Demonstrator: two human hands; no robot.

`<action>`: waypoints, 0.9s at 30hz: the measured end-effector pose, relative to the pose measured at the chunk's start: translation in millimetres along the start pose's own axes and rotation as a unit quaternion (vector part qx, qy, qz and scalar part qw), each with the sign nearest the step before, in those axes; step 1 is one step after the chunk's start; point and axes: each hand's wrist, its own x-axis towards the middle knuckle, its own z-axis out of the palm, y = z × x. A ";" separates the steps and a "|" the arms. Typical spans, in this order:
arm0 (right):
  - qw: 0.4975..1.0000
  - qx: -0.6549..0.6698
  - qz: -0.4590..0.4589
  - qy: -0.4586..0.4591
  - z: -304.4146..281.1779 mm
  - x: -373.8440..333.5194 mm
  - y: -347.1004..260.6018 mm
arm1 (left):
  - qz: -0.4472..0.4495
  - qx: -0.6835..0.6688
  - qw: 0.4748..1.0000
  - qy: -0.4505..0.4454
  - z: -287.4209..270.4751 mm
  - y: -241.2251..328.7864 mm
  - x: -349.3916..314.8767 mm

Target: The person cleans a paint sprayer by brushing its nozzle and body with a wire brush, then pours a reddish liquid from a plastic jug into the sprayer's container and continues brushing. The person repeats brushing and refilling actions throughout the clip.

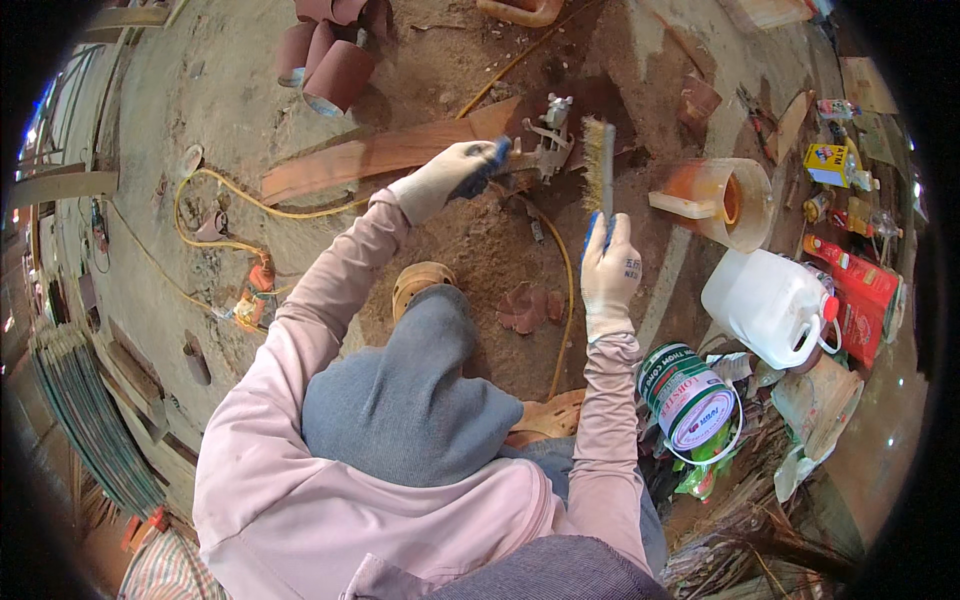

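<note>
A straight-backed brush with pale, straw-coloured bristles (601,165) is raised over the dirt floor, its long axis running nearly twelve to six o'clock; the bristles face nine o'clock, toward a silver metal tool with a knobbed top (550,140), just beside but apart. The tool's own axis is hard to read through the blur; its knob points roughly to twelve.

The gloved right hand (611,268) has its fingers closed around the brush's six-o'clock end. The gloved left hand (455,177), at the tool's nine-o'clock side, appears to have its fingers curled round the near end, though blur hides the exact grip.

A hard sweep could jar the tool loose if that hold is weak, or rake bristles across the left glove. Swinging toward four o'clock could knock the translucent plastic jug with orange-brown staining (690,178). Farther out, at six o'clock, the thin yellow hose (571,300) runs near the feet and could snag a shoe.
</note>
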 end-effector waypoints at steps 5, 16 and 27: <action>0.998 -0.027 -0.051 -0.023 14.1 -20.3 -27.9 | 0.020 -0.149 0.985 0.081 13.9 -25.1 -7.4; 0.998 -0.019 0.021 -0.062 53.7 -25.3 -23.3 | 0.176 0.308 0.888 0.293 46.0 -24.0 -11.1; 0.993 -0.059 -0.032 -0.094 47.1 -50.3 -44.8 | 0.184 0.350 0.874 0.283 56.6 -12.3 -5.2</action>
